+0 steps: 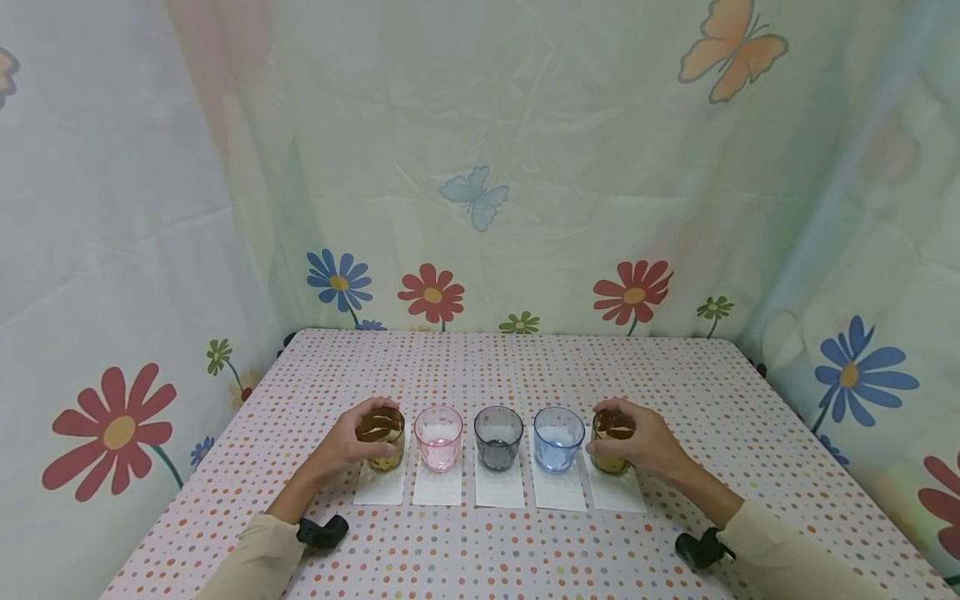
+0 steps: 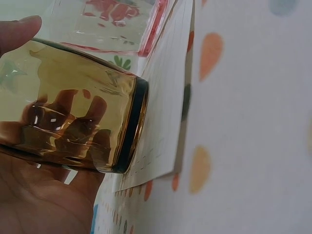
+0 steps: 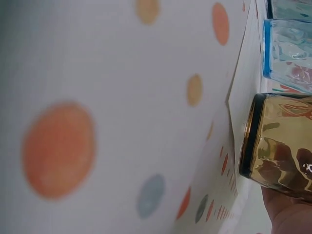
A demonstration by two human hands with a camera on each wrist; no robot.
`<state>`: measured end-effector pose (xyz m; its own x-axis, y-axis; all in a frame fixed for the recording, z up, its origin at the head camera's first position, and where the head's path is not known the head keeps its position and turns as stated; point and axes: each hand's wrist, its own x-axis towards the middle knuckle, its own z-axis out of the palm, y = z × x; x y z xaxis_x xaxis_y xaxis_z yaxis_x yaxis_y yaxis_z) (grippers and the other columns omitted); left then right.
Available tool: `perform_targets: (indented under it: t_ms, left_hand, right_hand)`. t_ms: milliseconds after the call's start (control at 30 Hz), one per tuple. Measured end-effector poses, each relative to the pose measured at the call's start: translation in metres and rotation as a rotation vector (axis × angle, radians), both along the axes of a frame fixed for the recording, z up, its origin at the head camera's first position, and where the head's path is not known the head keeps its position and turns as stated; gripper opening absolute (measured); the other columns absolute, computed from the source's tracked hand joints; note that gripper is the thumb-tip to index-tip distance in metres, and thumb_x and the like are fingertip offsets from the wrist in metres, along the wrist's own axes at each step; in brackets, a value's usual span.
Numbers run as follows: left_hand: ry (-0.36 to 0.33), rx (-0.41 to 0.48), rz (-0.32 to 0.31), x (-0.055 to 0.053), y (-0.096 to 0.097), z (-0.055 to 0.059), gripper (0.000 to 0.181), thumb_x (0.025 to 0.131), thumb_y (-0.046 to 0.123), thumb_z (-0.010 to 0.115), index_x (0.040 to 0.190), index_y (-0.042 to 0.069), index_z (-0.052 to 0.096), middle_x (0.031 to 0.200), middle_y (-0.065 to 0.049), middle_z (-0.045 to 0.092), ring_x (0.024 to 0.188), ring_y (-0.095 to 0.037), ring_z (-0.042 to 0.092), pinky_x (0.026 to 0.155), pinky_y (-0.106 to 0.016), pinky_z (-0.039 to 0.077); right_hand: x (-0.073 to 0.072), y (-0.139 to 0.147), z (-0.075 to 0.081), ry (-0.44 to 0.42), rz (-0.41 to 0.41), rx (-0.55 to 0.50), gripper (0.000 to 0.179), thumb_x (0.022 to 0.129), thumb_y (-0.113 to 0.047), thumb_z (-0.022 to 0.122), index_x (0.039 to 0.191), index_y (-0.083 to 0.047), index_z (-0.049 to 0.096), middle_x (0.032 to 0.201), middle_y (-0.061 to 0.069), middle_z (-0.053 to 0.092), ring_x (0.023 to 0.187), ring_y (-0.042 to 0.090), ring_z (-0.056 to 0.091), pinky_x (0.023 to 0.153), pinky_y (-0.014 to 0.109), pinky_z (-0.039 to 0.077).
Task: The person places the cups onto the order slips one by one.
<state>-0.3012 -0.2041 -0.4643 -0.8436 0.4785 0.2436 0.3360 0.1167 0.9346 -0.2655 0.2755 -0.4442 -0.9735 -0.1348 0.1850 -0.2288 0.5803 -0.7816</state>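
My left hand (image 1: 351, 442) grips an amber drinking glass (image 1: 386, 457) at the left end of a row, fingers around its far side and thumb on the near side. The left wrist view shows the fingers through the tinted wall. At the right end, my right hand (image 1: 649, 442) holds a matching amber glass (image 3: 280, 141) in the same way. Both stand upright, their bases close over white paper sheets. Between them are a pink glass (image 1: 438, 450), a grey glass (image 1: 498, 454) and a blue glass (image 1: 558, 454), untouched.
Under each glass lies a white paper sheet (image 1: 500, 493) on the dotted tablecloth (image 1: 480, 550). A flowered curtain (image 1: 555, 217) hangs behind the table and along both sides. Black wrist cameras (image 1: 324, 533) are strapped to both wrists, over beige sleeves (image 1: 255, 554).
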Motion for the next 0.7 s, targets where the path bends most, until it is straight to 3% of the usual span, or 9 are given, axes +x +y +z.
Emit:
perform_targets:
  t_ms: [233,533,700]
  left_hand:
    - [0.013,0.004,-0.027,-0.002,0.001,-0.001,0.062,0.085,0.008,0.077,0.139,0.0,0.049,0.131,-0.025,0.058,0.123,-0.04,0.058,0.106,-0.062,0.042]
    - [0.022,-0.009,-0.052,-0.002,0.0,0.003,0.062,0.088,0.009,0.075,0.142,-0.004,0.046,0.137,-0.029,0.054,0.129,-0.049,0.051,0.105,-0.061,0.044]
    - [0.106,-0.047,-0.036,-0.003,-0.006,0.007,0.058,0.093,0.004,0.066,0.146,-0.004,0.043,0.144,-0.032,0.048,0.133,-0.048,0.047,0.105,-0.06,0.044]
  right_hand:
    - [0.006,0.003,0.001,0.031,0.028,-0.01,0.067,0.082,-0.025,0.086,0.136,0.002,0.056,0.124,0.019,0.064,0.111,0.039,0.063,0.086,0.045,0.057]
    - [0.007,0.009,0.003,0.117,0.026,0.032,0.064,0.089,-0.023,0.079,0.143,-0.002,0.051,0.14,0.024,0.054,0.12,0.043,0.057,0.096,0.061,0.05]
    - [0.003,0.009,0.01,0.186,0.023,0.042,0.06,0.093,-0.025,0.073,0.144,-0.002,0.051,0.141,0.024,0.054,0.126,0.044,0.052,0.099,0.064,0.046]
